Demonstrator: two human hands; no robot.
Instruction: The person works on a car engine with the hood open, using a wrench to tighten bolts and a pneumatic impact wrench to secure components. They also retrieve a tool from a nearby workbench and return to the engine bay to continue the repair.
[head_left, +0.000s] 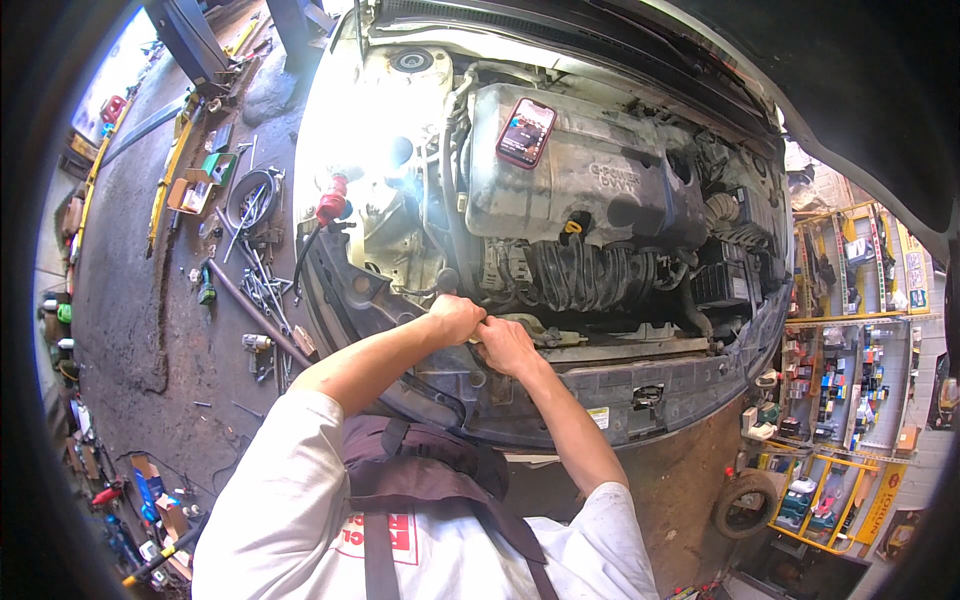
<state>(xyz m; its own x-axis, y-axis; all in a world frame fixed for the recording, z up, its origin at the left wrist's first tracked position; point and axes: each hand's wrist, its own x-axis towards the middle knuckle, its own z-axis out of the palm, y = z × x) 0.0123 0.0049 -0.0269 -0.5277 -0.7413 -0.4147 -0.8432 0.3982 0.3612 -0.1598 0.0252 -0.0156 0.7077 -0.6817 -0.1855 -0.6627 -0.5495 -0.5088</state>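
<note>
My left hand (457, 318) and my right hand (506, 346) meet at the front left of the open engine bay, just behind the front panel (640, 375). The fingers of both are curled closed, and whatever lies in them is hidden. A dark round knob or cap (447, 280) shows just beyond my left hand. Right of my hands runs a pale fitting (560, 338) along the front panel. Farther back sits the grey engine cover (590, 165), with a phone (526, 132), its screen lit, lying on it. A yellow dipstick handle (572, 227) stands at the cover's front edge.
A bright red-handled work lamp (332, 200) rests on the left fender. Tools and a dark round tray (252, 200) lie on the floor at left, near a lift post (190, 45). Shelves (850, 340) and a tyre (745, 503) are at right. The raised hood (850, 90) hangs overhead.
</note>
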